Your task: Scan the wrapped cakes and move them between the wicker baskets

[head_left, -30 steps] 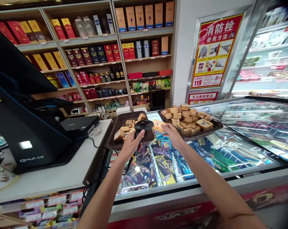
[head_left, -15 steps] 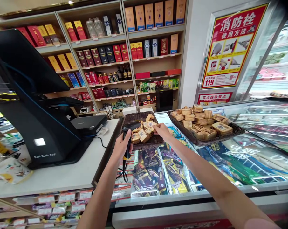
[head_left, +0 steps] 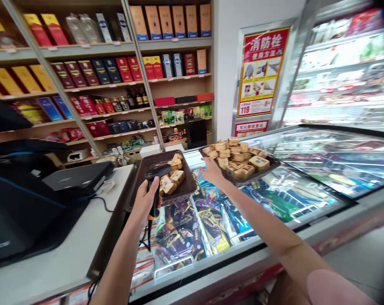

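Observation:
My left hand is wrapped round the grip of a black barcode scanner, whose head sits over the near basket. Beneath it, that brown wicker basket holds several small tan wrapped packets with barcode labels, bunched towards its right side. My right hand is at the left edge of a second wicker basket, fingers apart and nothing visible in them. Tan packets are heaped in this second basket. Whether my right fingertips touch its rim I cannot tell.
Both baskets stand over a glass-topped freezer full of bagged goods. To the left are a white counter, a black terminal and a black box. Shelves of boxed goods line the back wall.
My right hand has left the packets in the left basket and moved right to the other basket. The left hand still holds the scanner. The view has turned right.

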